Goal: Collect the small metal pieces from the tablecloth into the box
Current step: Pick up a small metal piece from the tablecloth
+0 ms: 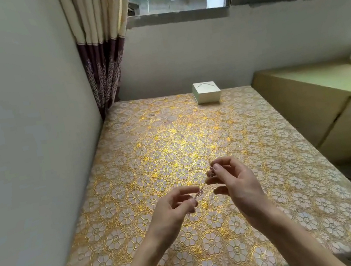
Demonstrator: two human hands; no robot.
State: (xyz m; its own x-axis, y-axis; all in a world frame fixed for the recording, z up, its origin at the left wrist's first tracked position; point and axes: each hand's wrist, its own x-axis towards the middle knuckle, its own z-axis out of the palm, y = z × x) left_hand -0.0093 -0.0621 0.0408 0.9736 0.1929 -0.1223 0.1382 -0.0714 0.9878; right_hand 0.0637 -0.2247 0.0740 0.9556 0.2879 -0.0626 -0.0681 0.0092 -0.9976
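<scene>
Gold-flowered tablecloth (pixel 149 150) beneath my hands. My left hand (pixel 177 208) and right hand (pixel 235 183) each pinch thin metal pieces (pixel 200 192), which slant between them. Straight ahead, well apart at the far edge, sits the box (pixel 206 92); my right hand is marginally nearer.

Home room: curtain (pixel 100 41), flowered tablecloth (pixel 172 145).

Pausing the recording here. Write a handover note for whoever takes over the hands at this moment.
Left hand: pinches the lower end of thin metal pieces above the tablecloth.
Right hand: pinches their upper end.
Box: white, at the cloth's far edge, away from both hands.
Done: pieces lifted off the cloth.
To do: carry them to the box. Any further pieces are too small to tell.
</scene>
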